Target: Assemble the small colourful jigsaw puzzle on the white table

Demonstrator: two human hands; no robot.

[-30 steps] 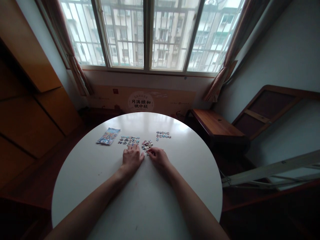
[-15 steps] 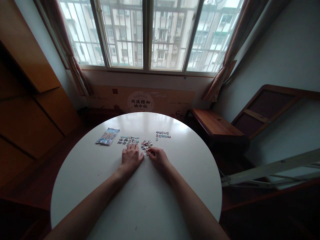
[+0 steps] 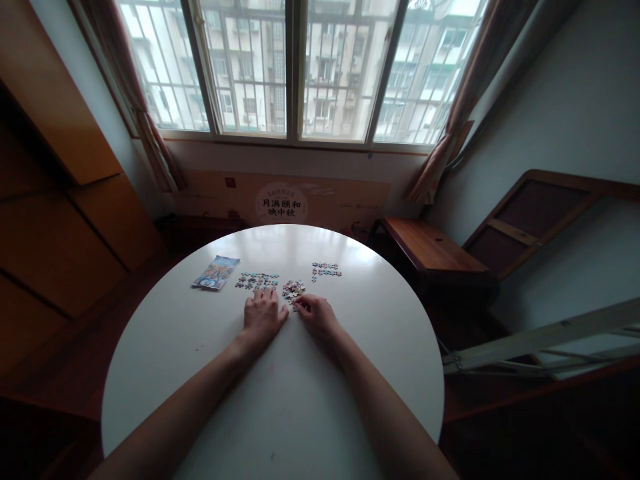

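Observation:
My left hand (image 3: pixel 263 315) lies flat, palm down, on the round white table (image 3: pixel 210 373), its fingertips touching a joined patch of puzzle pieces (image 3: pixel 253 280). My right hand (image 3: pixel 317 316) rests beside it with the fingers curled, the fingertips pinching at the near edge of a small heap of loose puzzle pieces (image 3: pixel 293 290). Whether a piece is between the fingers is too small to tell. A second joined patch of pieces (image 3: pixel 326 269) lies farther back on the right. A colourful printed picture card (image 3: pixel 216 272) sits to the left.
A dark wooden bench (image 3: pixel 430 248) stands right of the table, with a leaning wooden frame (image 3: pixel 540 213) behind it. Wooden cabinets (image 3: pixel 60 220) fill the left side. A barred window (image 3: pixel 300 67) with curtains and a printed board (image 3: pixel 280 201) lie beyond the table.

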